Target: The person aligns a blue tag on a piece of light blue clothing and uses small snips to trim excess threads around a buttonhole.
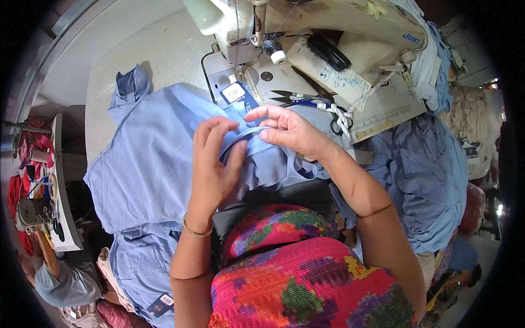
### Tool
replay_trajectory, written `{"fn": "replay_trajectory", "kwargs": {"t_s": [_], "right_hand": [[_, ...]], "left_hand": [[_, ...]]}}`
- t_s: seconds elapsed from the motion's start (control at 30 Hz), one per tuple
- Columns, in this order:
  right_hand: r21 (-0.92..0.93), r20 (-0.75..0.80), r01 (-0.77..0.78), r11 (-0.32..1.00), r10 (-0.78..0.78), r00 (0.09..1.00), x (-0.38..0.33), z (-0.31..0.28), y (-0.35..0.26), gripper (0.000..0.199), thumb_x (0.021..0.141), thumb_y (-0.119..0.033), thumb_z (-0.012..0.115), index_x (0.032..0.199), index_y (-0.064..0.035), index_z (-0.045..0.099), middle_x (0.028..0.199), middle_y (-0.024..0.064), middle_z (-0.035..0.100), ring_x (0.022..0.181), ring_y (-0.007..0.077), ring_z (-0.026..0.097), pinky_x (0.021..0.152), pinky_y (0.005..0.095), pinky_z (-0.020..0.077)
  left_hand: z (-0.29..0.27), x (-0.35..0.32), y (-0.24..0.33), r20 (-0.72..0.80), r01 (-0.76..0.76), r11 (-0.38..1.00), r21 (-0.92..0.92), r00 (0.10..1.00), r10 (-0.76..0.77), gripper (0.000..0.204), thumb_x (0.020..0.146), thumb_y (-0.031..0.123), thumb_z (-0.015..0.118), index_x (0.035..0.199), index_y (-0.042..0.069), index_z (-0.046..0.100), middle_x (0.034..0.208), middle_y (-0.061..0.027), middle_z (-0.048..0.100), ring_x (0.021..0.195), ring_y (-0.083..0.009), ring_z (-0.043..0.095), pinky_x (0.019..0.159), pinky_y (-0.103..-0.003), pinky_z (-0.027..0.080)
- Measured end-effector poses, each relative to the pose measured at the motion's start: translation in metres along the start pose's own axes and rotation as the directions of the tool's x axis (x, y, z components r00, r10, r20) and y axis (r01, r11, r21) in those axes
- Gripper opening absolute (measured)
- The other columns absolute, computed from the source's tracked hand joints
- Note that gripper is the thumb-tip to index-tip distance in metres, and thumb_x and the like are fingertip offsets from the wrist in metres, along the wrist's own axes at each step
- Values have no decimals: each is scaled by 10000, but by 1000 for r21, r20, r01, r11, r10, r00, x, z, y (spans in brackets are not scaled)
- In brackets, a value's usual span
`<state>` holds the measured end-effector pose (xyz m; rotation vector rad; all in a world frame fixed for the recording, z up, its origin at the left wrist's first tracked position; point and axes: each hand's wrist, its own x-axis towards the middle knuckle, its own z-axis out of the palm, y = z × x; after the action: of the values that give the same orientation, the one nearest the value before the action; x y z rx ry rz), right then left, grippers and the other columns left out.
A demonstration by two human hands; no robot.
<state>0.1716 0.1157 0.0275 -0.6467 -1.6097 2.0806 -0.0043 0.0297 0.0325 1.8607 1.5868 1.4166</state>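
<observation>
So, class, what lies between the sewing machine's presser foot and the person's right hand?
In the head view, a dark blue tag with a white sticker lies between presser foot and right hand, then light blue fabric nearer the hand.

From the right hand (284, 131), open table (167, 57) lies at 10 o'clock, machine (322, 22) blocks 11 to 1, scissors (307, 102) and rope (341, 115) obstruct 2, pile (421, 169) crowds 3 to 4, torso (306, 273) closes 6, left hand (214, 161) and garment (150, 150) bar 8 to 9.

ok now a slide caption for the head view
Left hand and right hand handling a light-blue garment in front of a sewing machine.
</observation>
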Motion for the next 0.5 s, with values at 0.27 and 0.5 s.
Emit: {"fn": "replay_trajectory", "kwargs": {"t_s": [0.27,0.5], "right_hand": [[89,21,-12,996,10,1000,0,7,1,334,873,-82,563,1194,-27,488,860,-48,522,761,-10,448,684,143,364],[-46,-21,-2,999,1,1000,-2,10,0,326,871,-51,538,1191,-29,486,838,-47,504,746,1,433,670,160,364]], "left_hand": [[2,-15,16,128,-280,914,292,959,253,264,665,46,714,913,77,629,884,-47,542,786,-224,495,684,-327,394],[2,-20,10,86,-231,940,252,973,216,210,678,18,672,872,44,596,926,-75,550,793,-239,513,699,-347,404]]}}
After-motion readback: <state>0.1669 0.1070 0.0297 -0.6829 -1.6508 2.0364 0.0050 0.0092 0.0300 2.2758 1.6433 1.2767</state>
